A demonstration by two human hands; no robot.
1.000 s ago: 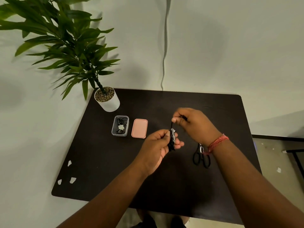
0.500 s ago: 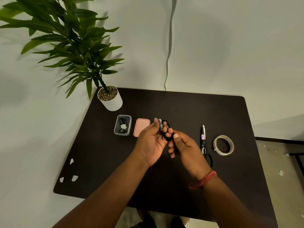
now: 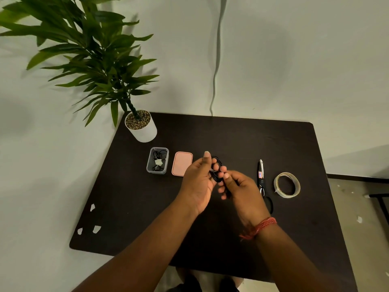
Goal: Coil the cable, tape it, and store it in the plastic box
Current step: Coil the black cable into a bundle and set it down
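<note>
Barely shifted in half a second: left hand (image 3: 199,180) a touch higher, clamped on cable (image 3: 216,168) coil, holding loops bunched above table (image 3: 231,133); right hand (image 3: 240,188) pinching coil's lower side, probably tucking an end. Open box (image 3: 157,160) waiting left, another taped coil inside, lid (image 3: 182,163) beside. Scissors (image 3: 261,180), tape (image 3: 287,185) parked right, within reach. Small red-blue label on scissors, unreadable.

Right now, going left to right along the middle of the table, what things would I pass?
Plastic box → pink lid → hands holding the black cable → scissors → tape roll.
</note>
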